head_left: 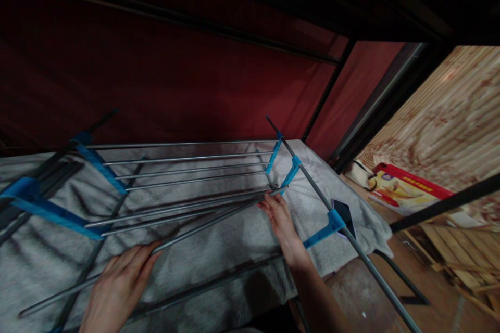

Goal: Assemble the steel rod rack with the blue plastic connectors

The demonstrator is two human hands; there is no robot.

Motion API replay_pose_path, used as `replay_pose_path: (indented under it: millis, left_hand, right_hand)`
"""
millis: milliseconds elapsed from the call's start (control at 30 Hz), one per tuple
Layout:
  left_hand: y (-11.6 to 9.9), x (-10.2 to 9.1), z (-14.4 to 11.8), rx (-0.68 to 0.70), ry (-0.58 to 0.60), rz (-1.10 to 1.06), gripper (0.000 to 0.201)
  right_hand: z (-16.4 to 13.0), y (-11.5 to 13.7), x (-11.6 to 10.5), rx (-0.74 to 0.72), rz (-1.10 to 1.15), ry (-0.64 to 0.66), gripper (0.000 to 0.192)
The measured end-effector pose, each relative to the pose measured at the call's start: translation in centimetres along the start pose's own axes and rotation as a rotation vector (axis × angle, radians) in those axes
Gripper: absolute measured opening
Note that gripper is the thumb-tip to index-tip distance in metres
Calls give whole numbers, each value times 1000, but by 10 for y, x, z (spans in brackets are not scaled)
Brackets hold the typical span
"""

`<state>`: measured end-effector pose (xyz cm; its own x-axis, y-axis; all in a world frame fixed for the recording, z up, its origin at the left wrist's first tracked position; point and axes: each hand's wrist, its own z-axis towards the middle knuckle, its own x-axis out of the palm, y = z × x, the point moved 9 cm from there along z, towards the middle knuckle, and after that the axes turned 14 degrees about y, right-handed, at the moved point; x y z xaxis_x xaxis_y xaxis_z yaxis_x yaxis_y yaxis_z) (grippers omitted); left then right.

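Note:
My left hand (121, 281) is closed around a loose grey metal rod (211, 222) near its lower left part. The fingers of my right hand (279, 216) pinch the same rod near its far right end. It lies slantwise over a partly assembled rack with blue plastic brackets. Several thin metal bars (195, 173) run between a left rear bracket (102, 169) and the right-hand brackets. The rod's right tip is close to a blue bracket (292, 171); whether they touch, I cannot tell. A front right bracket (324, 231) sits on a long grey tube (318, 195).
The rack rests on a grey blanket (219, 255) before a dark red fabric wall (187, 83). A phone (342, 213) lies behind the right tube. On the floor at right are a red and yellow box (410, 187) and wooden slats (461, 250). Dark frame bars surround the space.

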<state>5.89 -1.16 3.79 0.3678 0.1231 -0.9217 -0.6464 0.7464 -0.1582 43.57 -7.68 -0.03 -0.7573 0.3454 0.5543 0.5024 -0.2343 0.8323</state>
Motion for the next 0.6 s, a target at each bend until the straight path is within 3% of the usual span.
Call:
replay_pose_path:
  millis: [333, 600]
  left_hand:
    - [2, -1, -2, 19, -22, -6, 40]
    - [4, 4, 7, -9, 1, -11, 43]
  right_hand:
    - [11, -8, -2, 40, 65, 67, 22]
    - [17, 0, -6, 29, 9, 48, 20]
